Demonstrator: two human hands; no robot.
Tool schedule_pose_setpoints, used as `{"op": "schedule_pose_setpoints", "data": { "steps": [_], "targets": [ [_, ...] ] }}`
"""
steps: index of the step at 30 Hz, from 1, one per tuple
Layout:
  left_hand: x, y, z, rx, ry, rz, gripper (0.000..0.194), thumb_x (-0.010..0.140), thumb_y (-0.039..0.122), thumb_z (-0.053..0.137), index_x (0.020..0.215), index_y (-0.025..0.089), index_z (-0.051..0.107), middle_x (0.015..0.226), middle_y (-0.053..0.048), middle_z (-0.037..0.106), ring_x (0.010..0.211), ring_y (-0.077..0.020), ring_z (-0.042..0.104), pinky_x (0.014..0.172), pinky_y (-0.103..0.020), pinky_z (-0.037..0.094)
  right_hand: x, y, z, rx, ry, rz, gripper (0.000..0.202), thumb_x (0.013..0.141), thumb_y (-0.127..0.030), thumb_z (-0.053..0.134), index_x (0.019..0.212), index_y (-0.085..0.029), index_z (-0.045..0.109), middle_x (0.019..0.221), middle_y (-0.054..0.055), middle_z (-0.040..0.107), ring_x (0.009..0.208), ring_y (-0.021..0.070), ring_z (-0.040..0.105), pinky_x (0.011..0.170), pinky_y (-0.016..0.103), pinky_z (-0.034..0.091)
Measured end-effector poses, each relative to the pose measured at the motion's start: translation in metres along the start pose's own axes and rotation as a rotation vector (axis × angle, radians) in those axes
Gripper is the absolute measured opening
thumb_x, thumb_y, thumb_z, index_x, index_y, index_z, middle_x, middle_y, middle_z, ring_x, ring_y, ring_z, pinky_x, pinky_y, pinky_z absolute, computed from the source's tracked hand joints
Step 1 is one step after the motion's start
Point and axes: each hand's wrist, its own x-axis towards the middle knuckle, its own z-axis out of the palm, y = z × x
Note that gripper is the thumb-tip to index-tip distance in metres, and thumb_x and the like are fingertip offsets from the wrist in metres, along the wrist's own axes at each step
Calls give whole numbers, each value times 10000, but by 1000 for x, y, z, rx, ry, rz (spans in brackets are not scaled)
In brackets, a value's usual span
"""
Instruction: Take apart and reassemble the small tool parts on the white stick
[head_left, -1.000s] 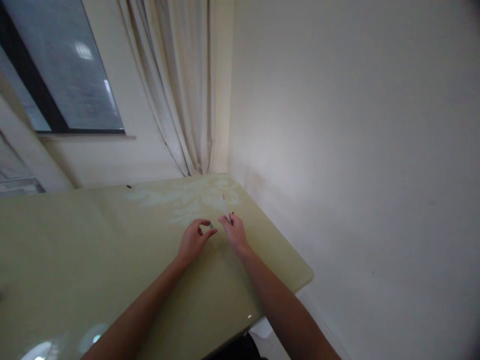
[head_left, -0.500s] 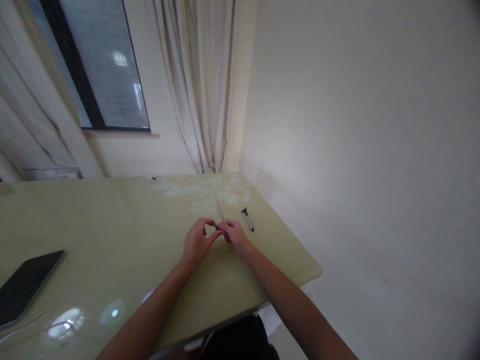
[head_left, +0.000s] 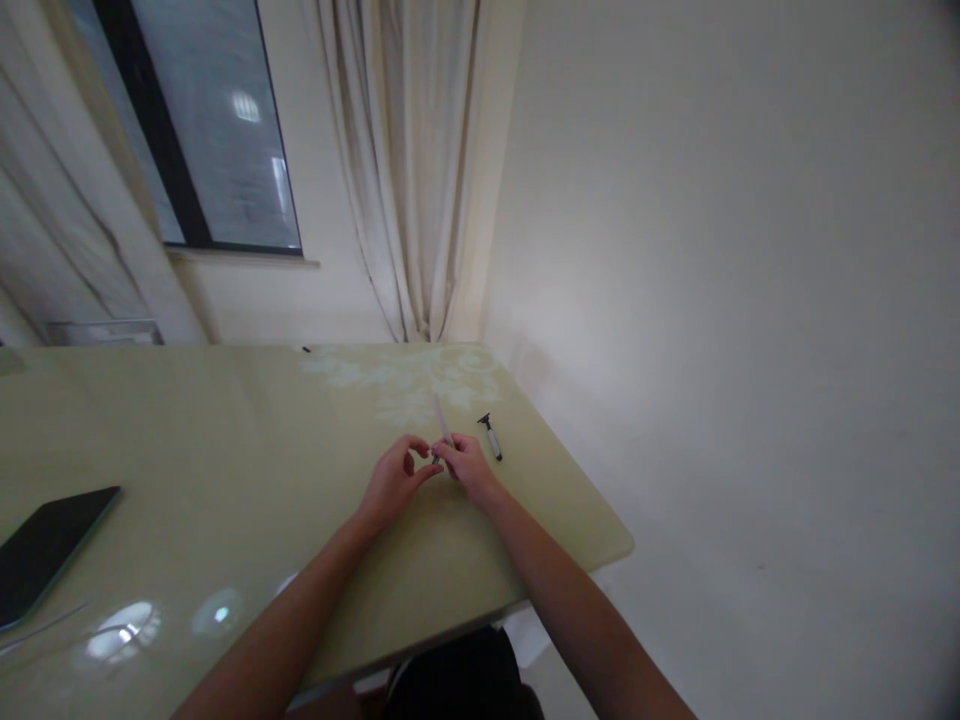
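My right hand (head_left: pixel 466 466) is closed in a pinch on a small dark piece (head_left: pixel 435 459), too small to make out in detail. A pale, thin strip (head_left: pixel 441 415) sticks out beyond its fingers; whether the hand grips it or it lies on the table behind cannot be told. My left hand (head_left: pixel 394 478) faces it, thumb and index finger curved with a gap between them. Its thumb tip is beneath the small piece, perhaps touching it. Just right of my right hand, a razor (head_left: pixel 491 438) with a grey handle and dark head lies on the table.
The pale green glossy table (head_left: pixel 225 430) ends at a rounded right corner near the wall (head_left: pixel 712 300). A dark flat tablet-like slab (head_left: pixel 52 545) lies at the left. A tiny dark object (head_left: pixel 306 349) is by the far edge, before the curtain (head_left: pixel 405 180).
The left fingertips have loosened from the small dark piece, which has tilted in the right-hand pinch. The view has shifted slightly. The razor lies as before.
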Motion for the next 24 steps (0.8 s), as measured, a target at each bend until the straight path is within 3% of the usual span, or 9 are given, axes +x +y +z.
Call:
{"op": "schedule_pose_setpoints", "data": {
  "steps": [4,7,10,17,20,24],
  "targets": [
    [1,1,-2,-78,-52,39,448,817,449,728,1195,226,639,948,4,625,590,-101,479,580,-257,435,-2,-4,-1,10,-95,-10,277,761,-437,727,751,-160,711,546,-57,471,527,98,395,501,222,288],
    [0,4,-4,-71,-81,76,382,826,420,734,1147,221,685,910,2,603,621,-111,496,599,-262,449,-3,-6,0,25,-150,-14,313,742,-455,750,803,-148,735,628,-28,556,572,104,448,516,225,310],
    [1,5,-5,-75,-69,97,361,822,427,751,1106,210,704,881,4,591,615,-110,494,593,-260,447,-5,-8,1,23,-171,-15,339,746,-482,759,786,-148,716,596,-38,517,544,100,425,494,230,292],
    [11,-8,-19,-70,149,104,364,821,459,769,1086,217,708,936,-4,632,574,-90,462,571,-251,434,1,-6,-8,103,-29,-29,442,891,-644,580,891,-203,609,626,-70,453,432,66,293,407,210,204],
    [13,-16,-25,-66,186,106,359,806,437,787,1079,219,706,930,1,635,570,-89,465,563,-249,432,1,-5,-12,-2,-77,-68,460,905,-645,564,809,-198,609,544,-77,389,433,80,293,426,223,221],
    [14,-16,-27,-61,204,117,303,812,430,778,1005,211,699,903,4,625,567,-92,466,545,-246,424,-3,-8,-12,-187,-129,-203,495,930,-620,563,758,-172,682,551,-46,424,500,101,358,494,242,276]
  ]
}}
